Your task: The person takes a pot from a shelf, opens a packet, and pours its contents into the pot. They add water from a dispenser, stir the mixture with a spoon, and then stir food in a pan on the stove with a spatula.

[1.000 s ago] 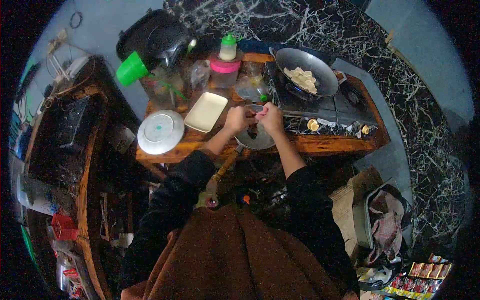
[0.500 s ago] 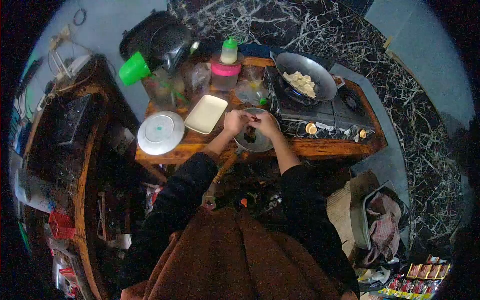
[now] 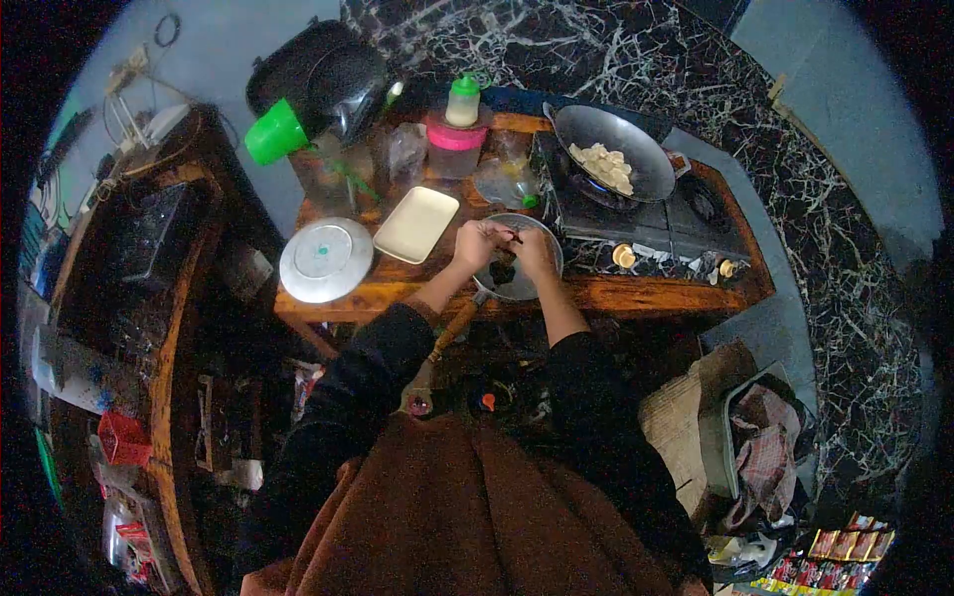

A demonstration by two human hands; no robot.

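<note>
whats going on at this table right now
A person in dark sleeves stands at a wooden table, both hands close together over a small round metal pan with a wooden handle. The left hand and right hand pinch a small dark item between their fingers above the pan. Behind them, a dark wok of pale food pieces sits on a gas stove. A cream rectangular tray and a round grey plate lie to the left.

Head camera looks steeply down over table (image 3: 397, 283).

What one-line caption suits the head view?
Both hands, left and right, work a small dark item over a pan.
</note>
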